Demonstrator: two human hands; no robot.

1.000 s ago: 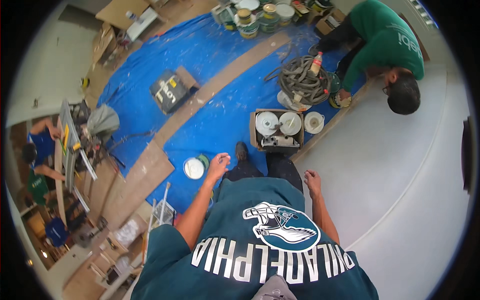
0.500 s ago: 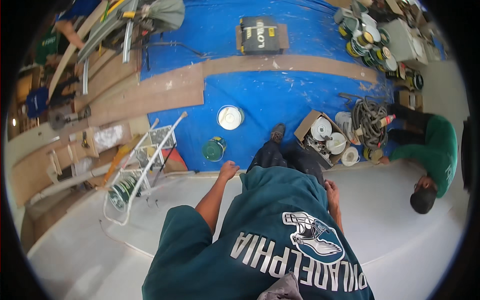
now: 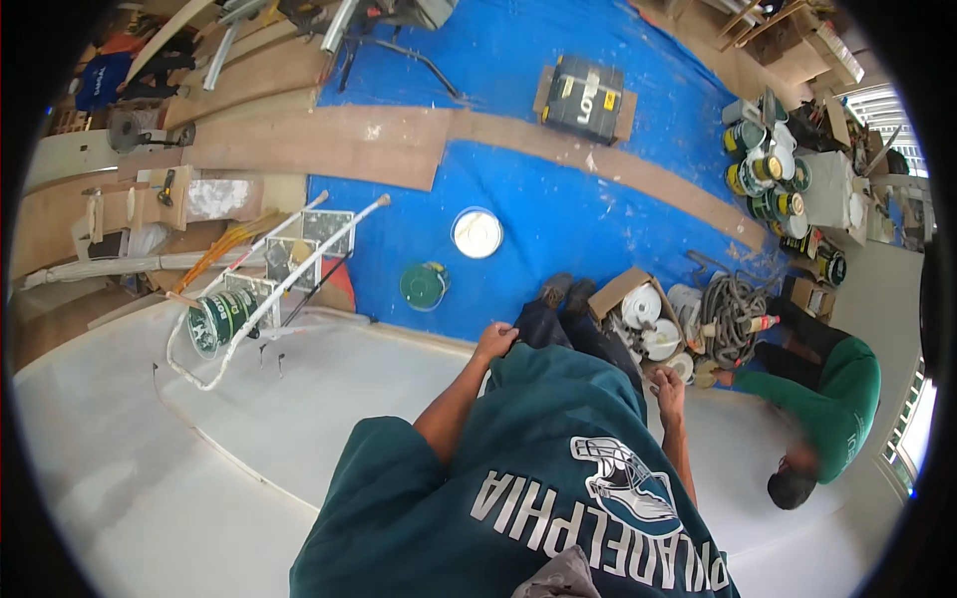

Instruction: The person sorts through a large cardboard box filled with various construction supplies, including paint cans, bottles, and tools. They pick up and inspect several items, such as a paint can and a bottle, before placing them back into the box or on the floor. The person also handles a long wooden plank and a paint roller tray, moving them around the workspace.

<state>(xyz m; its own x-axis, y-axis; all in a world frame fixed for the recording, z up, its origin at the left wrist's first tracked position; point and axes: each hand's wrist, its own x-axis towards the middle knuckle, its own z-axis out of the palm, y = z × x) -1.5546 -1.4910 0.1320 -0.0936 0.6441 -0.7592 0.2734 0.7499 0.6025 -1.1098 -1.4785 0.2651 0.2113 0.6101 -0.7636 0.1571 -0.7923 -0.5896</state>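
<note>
My left hand [image 3: 496, 340] hangs in front of my left thigh, its fingers loosely curled together, and nothing shows in it. On the other side, my right hand [image 3: 669, 387] is lifted beside my right hip with the fingers partly bent and somewhat apart; no object is visible in it. Nearest to it lies an open cardboard box [image 3: 608, 295] holding white round lids or reels [image 3: 641, 307]. Ahead of my left hand stand a green-lidded bucket [image 3: 425, 286] and a white-topped bucket [image 3: 478, 232] on a blue sheet [image 3: 538, 199]. My dark shoes [image 3: 558, 289] are on the sheet's near edge.
A white stepladder [image 3: 309, 259] lies left, a green paint bucket [image 3: 224, 321] by it. A person in green [image 3: 842, 399] bends low at right, beside a coiled grey hose [image 3: 736, 314]. A black toolbox [image 3: 584, 97] sits ahead; paint tins [image 3: 766, 169] are stacked far right.
My left hand has swung inward toward my thigh, and my right hand has come up and outward from my hip. The view has turned; the person in green is bent lower.
</note>
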